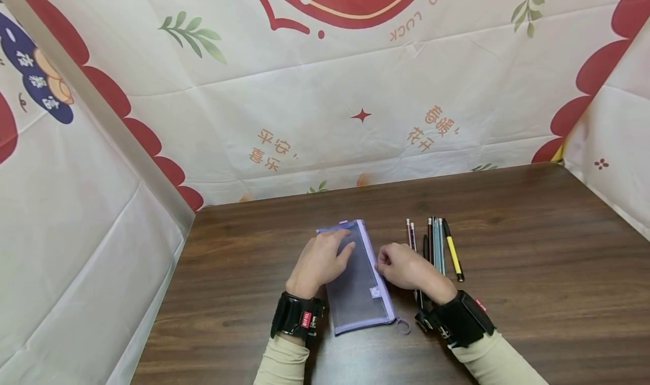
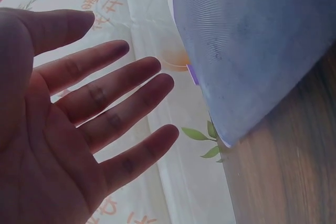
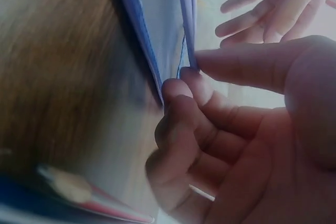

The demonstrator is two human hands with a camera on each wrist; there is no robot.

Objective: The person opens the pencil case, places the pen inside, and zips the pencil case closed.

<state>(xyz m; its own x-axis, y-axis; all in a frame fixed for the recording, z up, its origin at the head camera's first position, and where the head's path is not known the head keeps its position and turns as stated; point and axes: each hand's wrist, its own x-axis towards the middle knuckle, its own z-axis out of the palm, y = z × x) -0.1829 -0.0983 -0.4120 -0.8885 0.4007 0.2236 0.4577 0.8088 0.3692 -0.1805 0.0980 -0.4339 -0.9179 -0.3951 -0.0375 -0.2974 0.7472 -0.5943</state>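
Observation:
A purple mesh zip pencil pouch [image 1: 355, 300] lies lengthwise on the table. Its zip side faces right, with a pull ring [image 1: 403, 326] at the near right corner. My left hand [image 1: 317, 263] hovers over the pouch's upper left part, and in the left wrist view its fingers [image 2: 121, 98] are spread and apart from the mesh. My right hand [image 1: 406, 266] pinches the pouch's right edge between thumb and fingertips. In the right wrist view, the pouch's rim [image 3: 187, 19] parts there into a narrow gap.
Right of the pouch lie several pencils and pens [image 1: 438, 249], partly hidden by my right hand, with a yellow and black marker [image 1: 454, 255] outermost. A sharpened red pencil [image 3: 100, 198] shows close up in the right wrist view. Printed white cloth [image 1: 325, 119] walls the brown table [image 1: 548, 249].

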